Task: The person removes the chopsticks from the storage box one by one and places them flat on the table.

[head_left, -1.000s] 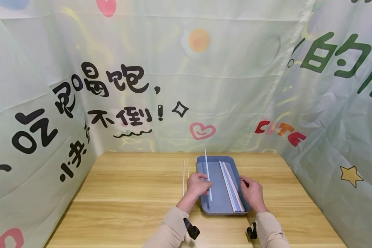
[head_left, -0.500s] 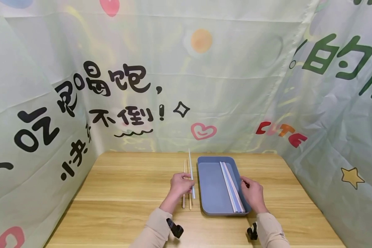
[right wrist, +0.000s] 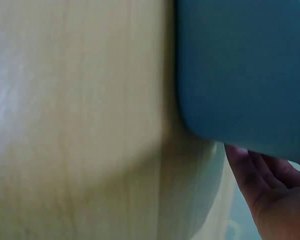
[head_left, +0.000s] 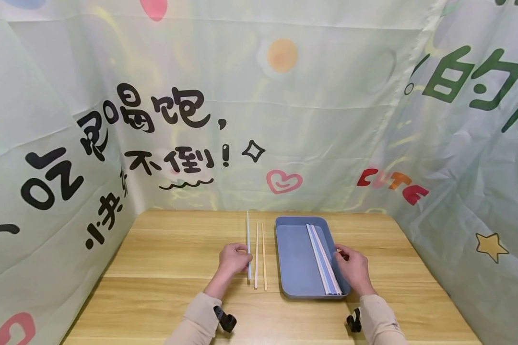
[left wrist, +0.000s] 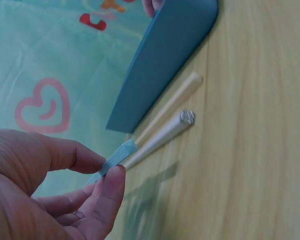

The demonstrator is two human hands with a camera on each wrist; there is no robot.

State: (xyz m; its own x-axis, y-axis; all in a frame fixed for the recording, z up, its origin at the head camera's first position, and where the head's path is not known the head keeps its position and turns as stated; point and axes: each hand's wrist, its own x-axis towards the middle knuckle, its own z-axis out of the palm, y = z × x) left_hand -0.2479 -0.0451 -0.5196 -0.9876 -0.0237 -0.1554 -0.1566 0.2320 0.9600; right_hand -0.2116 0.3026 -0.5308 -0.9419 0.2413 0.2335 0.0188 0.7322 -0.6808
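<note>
Chopstick [left wrist: 118, 157] is pointing away, pinched in the left hand [head_left: 234, 258], left of 2 near-parallel pale chopsticks [left wrist: 162, 137]; the right hand [head_left: 355, 269] is gripping the tray [head_left: 294, 258].

Both forearms reach forward from the lower edge of the head view, each in a beige sleeve that leaves the wrist bare. The left forearm [head_left: 196, 317] slants inward to the left hand [head_left: 234, 258], where thumb and one finger come together in a pinch; in the left wrist view the remaining fingers are bent behind them. The right forearm [head_left: 381, 317] angles inward too, and its right hand [head_left: 354, 269] is turned toward the left one, fingers bent, the tips partly hidden. The two hands are well apart.
</note>
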